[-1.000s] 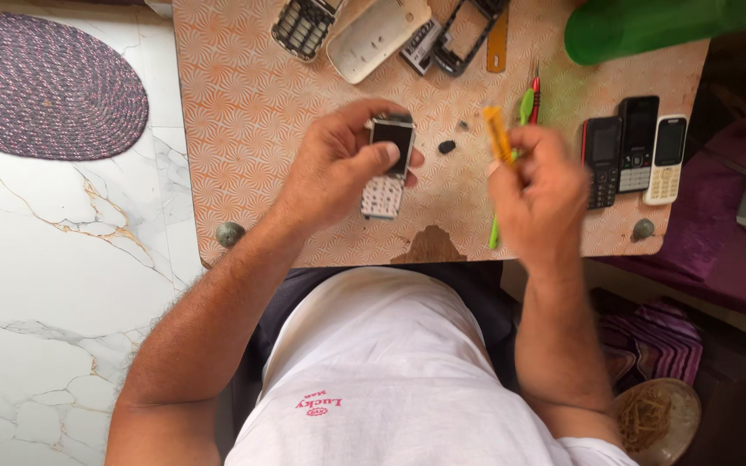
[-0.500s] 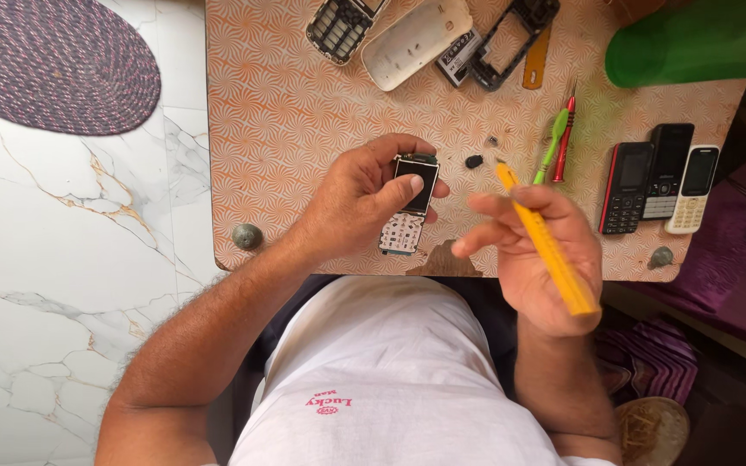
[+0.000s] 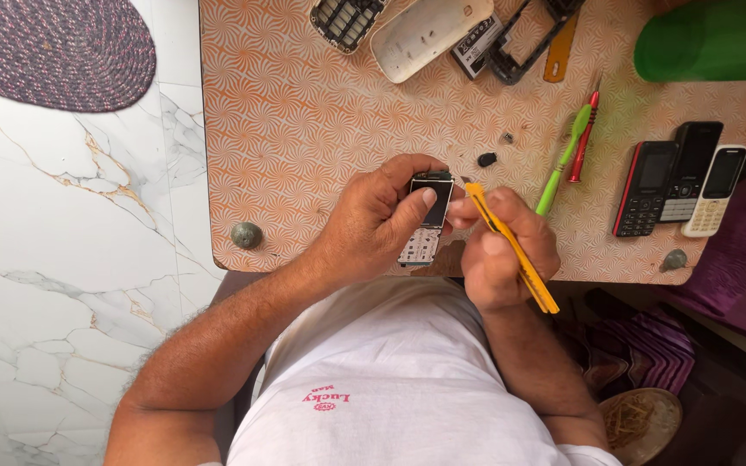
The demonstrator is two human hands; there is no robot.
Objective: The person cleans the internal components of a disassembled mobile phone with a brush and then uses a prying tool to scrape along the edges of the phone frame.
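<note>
My left hand (image 3: 373,226) grips a small stripped phone board (image 3: 426,216) with a dark screen and a bare keypad, held just above the near edge of the patterned orange table (image 3: 304,112). My right hand (image 3: 502,250) holds a yellow pry tool (image 3: 515,250) like a pen, with its tip at the top right corner of the board. The two hands touch at the fingertips.
Three small keypad phones (image 3: 679,177) lie in a row at the right. A green tool (image 3: 563,160) and a red screwdriver (image 3: 584,138) lie beside them. Phone shells, a keypad frame (image 3: 344,19) and a white back cover (image 3: 429,34) lie at the far edge. A green object (image 3: 710,39) is at the top right, a woven mat (image 3: 53,52) on the marble floor.
My right hand has brought the yellow tool leftward until its tip meets the board. The left hand keeps its hold on the board.
</note>
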